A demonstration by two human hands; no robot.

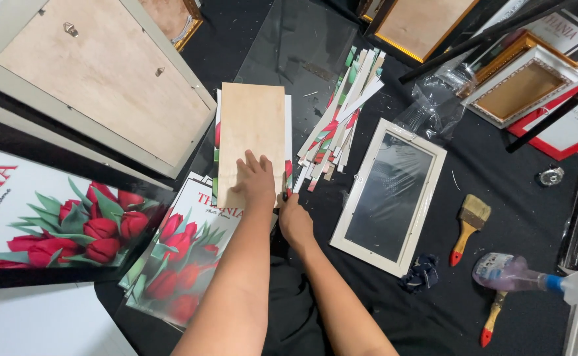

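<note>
Left hand (255, 179) flat on plywood board (252, 135), right hand (295, 221) beside it — paper strips (338, 115) near

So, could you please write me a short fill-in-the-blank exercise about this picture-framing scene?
1. The left hand presses flat on a rectangular ____ backing board.
2. The prints under the board show red ____.
3. The empty white rectangular frame lies to the ____ of the right hand.
4. The wooden paintbrush has a ____ handle tip.

Missing words: wooden; tulips; right; red

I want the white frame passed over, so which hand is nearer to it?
Right. The right hand sits just left of the white frame, at the wooden board's edge. The left hand lies flat on that board, farther left.
</note>
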